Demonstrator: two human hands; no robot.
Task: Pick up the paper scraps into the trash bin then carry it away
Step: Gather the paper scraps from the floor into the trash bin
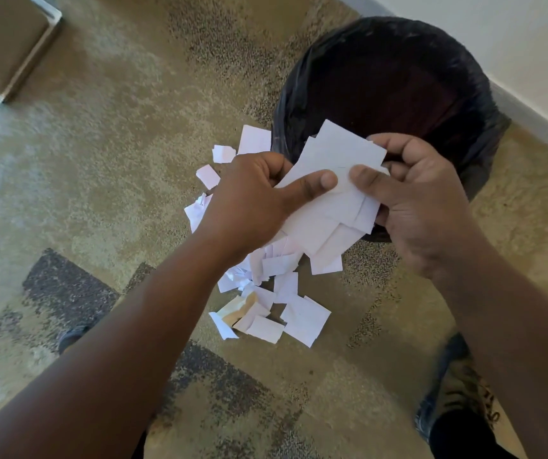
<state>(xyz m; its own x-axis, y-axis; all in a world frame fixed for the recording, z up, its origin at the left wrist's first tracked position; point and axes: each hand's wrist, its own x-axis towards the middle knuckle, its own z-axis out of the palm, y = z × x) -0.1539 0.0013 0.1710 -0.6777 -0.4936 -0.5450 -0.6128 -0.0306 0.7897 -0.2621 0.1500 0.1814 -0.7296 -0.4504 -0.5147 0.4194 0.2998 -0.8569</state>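
Observation:
A stack of white paper scraps [335,207] is pinched between both hands, just over the near rim of the trash bin. My left hand [252,200] grips the stack's left side with the thumb on top. My right hand [421,200] holds its right side the same way. The round trash bin [299,104], lined with a black bag, stands on the carpet behind the hands; its inside looks dark. Several more white scraps [286,309] lie loose on the carpet below the hands, and a few scraps [252,140] lie left of the bin.
Patterned tan and dark carpet [117,160] covers the floor. A white wall with a baseboard [537,117] runs behind the bin at the right. A brown furniture corner [4,51] sits at the top left. My shoe [461,392] is at the lower right.

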